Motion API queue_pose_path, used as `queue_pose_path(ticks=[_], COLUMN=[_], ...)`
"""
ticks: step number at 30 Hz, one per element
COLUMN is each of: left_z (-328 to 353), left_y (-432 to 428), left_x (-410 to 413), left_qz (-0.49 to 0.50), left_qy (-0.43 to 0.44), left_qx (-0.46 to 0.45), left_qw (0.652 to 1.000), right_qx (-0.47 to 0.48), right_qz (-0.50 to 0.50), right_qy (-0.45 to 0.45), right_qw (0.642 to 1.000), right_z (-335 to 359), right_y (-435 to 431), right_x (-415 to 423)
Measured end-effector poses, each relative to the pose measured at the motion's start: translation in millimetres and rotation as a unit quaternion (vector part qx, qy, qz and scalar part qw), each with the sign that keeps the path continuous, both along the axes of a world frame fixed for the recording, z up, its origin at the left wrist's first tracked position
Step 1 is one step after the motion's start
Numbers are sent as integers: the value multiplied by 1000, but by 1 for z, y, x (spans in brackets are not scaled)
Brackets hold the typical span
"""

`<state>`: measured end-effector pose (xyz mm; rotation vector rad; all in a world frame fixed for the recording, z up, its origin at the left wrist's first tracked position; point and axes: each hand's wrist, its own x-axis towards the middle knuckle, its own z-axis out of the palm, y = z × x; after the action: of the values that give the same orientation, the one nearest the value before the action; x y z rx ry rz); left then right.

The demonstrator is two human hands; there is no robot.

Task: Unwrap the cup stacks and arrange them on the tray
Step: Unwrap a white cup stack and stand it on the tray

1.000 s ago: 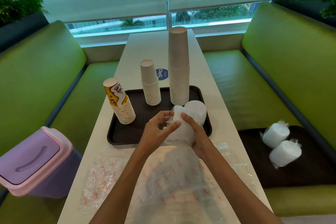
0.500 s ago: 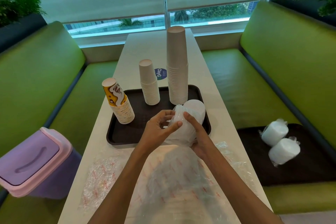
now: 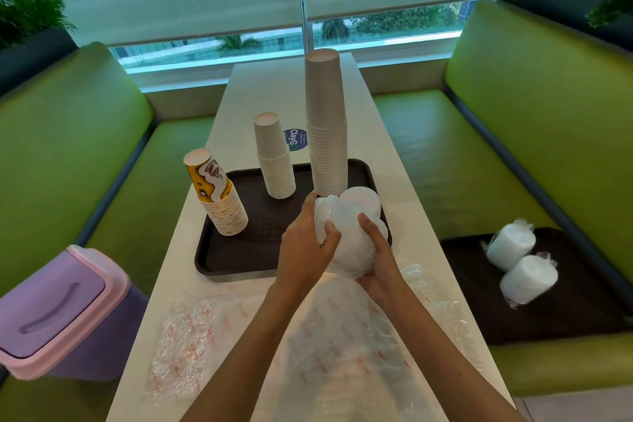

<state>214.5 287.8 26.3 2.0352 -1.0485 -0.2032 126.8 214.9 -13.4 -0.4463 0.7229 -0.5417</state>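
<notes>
Now left hand (image 3: 306, 245) has slid up, pinching clear plastic wrap (image 3: 325, 212) on the white cup stack (image 3: 349, 240); right hand (image 3: 378, 264) cradles it over the dark rectangular tray's (image 3: 263, 233) near-right corner. Unwrapping underway.

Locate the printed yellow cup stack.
Head view, left of centre: the printed yellow cup stack stands at the left edge of the dark tray, left of the short white stack.

Dark brown tray (image 3: 239, 260) on the surface (image 3: 394, 188), tall white cup stack (image 3: 325, 134), shorter white stack (image 3: 274, 158) and leaning yellow printed stack (image 3: 215, 195) upside down on it, plastic-wrapped white stack (image 3: 349, 243) held over its near right corner, two more wrapped stacks (image 3: 510, 243) lying on a second dark tray (image 3: 582, 301).
</notes>
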Motion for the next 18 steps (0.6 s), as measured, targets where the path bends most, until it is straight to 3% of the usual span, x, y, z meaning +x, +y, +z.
queue_pose_path(ticks=[6, 12, 15, 18], left_z=[3, 16, 23, 24], left_y=[-11, -20, -24, -28], left_x=[1, 7, 12, 17], left_qz=[74, 84, 78, 97], left_qy=[33, 146, 307, 489], left_qx=[15, -62, -105, -118], left_qw=[997, 984, 942, 859], right_qx=[-28, -11, 0, 10], right_qz=[-15, -28, -34, -36], right_qy=[-27, -94, -130, -145], right_qw=[999, 995, 991, 989], right_z=[-1, -11, -15, -17], right_y=[-2, -12, -14, -15], right_x=[-6, -8, -11, -12])
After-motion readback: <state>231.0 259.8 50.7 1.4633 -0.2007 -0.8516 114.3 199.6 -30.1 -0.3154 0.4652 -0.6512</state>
